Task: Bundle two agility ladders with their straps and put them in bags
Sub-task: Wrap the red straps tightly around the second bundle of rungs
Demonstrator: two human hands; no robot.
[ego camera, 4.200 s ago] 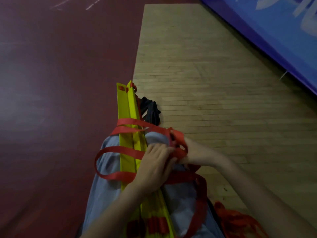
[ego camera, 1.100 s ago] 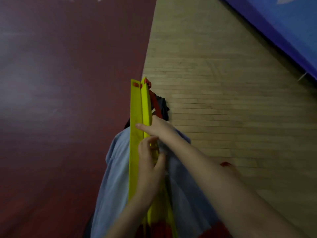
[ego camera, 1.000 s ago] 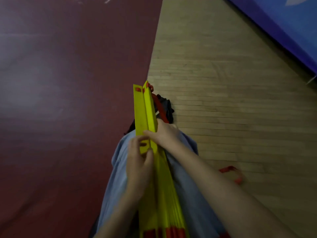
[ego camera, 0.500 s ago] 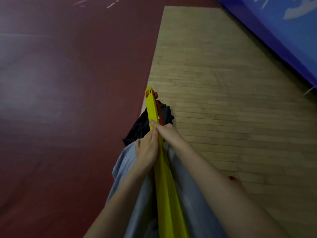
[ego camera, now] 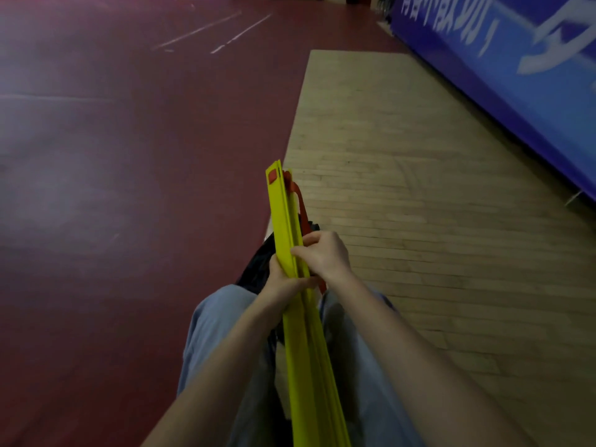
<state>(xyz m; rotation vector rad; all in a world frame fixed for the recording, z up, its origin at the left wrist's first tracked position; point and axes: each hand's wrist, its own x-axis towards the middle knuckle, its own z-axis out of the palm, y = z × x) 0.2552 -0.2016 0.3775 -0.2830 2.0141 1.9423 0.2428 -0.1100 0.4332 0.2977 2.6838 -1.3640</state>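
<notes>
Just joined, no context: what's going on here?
A seated person holds a flat stack of yellow ladder rungs lengthwise over their lap. The left hand grips the stack from the left, and the right hand grips it from the right, just ahead. A red strap hangs loose by the far end; none is wrapped round the stack in view. A black bag, or so it looks, lies on the floor beyond the knees. Nothing is bagged yet.

Left of the grip spreads dark red court floor [ego camera: 113, 188], right of it pale wooden boards [ego camera: 419, 221]; a black bag [ego camera: 258, 266] lies just beneath it.
</notes>
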